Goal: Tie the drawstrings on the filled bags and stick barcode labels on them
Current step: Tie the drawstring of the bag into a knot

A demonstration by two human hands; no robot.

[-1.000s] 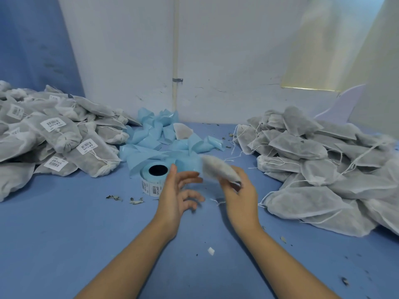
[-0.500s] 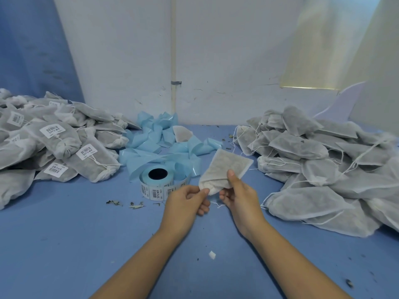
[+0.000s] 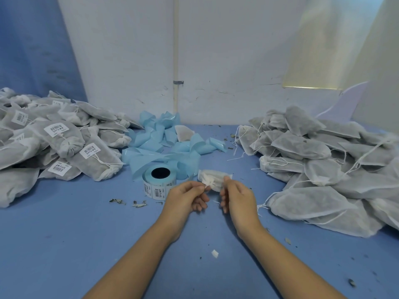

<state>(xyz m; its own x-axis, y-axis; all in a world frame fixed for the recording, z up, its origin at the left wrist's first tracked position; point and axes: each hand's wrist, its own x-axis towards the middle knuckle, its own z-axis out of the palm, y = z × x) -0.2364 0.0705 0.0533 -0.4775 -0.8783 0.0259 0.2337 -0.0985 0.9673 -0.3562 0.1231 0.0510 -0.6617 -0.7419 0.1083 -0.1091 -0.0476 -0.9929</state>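
White thin drawstring: pinched by left hand | right hand: fingers clamp the crumpled non-woven bag, held just above blue table | cylindrical label roll: just left of bag | curled blue backing strips: behind roll | labelled bags: piled left | unlabelled bags: piled right
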